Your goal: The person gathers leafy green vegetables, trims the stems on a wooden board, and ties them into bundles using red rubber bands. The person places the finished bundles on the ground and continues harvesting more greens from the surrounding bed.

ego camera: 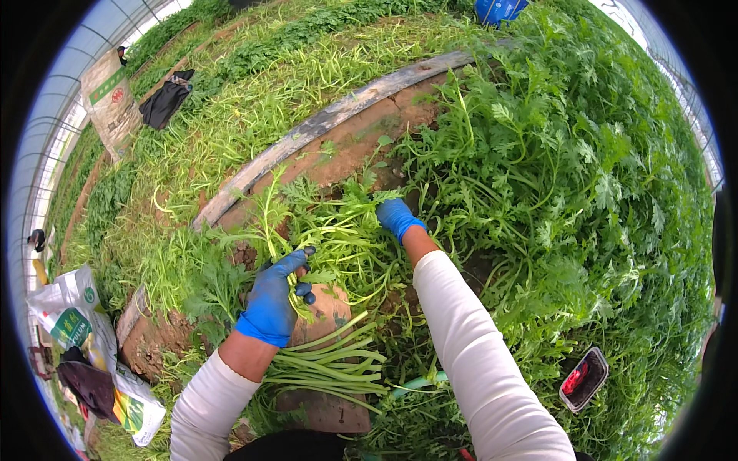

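Observation:
My left hand [277, 297], in a blue glove with darkened fingers, is closed around a few leafy green stems [266, 216] at the centre left. Ahead and to the right, my right hand [398, 219], also blue-gloved, reaches in among the leafy greens at the edge of the standing plants [519, 173]. Leaves hide its fingertips, so its grip does not show. Below my left hand lies a bundle of cut green stalks [328, 369], their bare ends pointing right. Loose pale stems [346, 248] are spread between the two hands.
A weathered board [334, 118] curves along the bed's edge. At the lower right, a black plastic tray [584, 379] holds something red. Printed sacks [86, 334] lie at the left; a tall sack [109, 104] and dark cloth [166, 101] are farther back. A blue bag [499, 11] is at the top.

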Tool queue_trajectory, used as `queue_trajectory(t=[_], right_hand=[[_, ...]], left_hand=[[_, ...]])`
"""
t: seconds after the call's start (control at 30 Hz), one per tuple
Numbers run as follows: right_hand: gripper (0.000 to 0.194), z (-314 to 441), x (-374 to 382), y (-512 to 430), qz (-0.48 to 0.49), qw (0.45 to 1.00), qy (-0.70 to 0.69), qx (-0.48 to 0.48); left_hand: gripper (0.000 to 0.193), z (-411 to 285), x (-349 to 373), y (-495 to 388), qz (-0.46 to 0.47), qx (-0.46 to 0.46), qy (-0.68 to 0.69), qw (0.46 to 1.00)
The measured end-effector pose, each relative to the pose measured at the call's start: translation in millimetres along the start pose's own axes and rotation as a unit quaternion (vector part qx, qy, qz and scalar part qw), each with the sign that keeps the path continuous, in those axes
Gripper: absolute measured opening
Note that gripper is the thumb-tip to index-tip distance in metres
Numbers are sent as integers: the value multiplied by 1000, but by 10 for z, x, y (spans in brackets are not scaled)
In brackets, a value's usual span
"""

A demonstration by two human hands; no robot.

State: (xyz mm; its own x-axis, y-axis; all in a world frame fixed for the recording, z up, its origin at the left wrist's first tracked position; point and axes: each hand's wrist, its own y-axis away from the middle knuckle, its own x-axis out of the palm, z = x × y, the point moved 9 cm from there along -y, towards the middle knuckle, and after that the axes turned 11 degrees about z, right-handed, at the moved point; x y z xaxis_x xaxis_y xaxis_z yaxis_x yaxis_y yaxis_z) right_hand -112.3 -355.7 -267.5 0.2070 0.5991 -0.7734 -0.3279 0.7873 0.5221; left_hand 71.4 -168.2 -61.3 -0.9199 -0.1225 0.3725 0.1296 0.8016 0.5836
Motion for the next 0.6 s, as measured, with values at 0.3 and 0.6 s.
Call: queue_trajectory(t=[0.3, 0.6], right_hand=[[31, -167, -155, 721, -50, 992, -59, 100], [48, -421, -553, 1480, 5, 950, -312, 29]], left_hand=[[25, -30, 31, 24, -8, 4, -7, 1000], [38, -141, 548, 164, 141, 32, 15, 989]])
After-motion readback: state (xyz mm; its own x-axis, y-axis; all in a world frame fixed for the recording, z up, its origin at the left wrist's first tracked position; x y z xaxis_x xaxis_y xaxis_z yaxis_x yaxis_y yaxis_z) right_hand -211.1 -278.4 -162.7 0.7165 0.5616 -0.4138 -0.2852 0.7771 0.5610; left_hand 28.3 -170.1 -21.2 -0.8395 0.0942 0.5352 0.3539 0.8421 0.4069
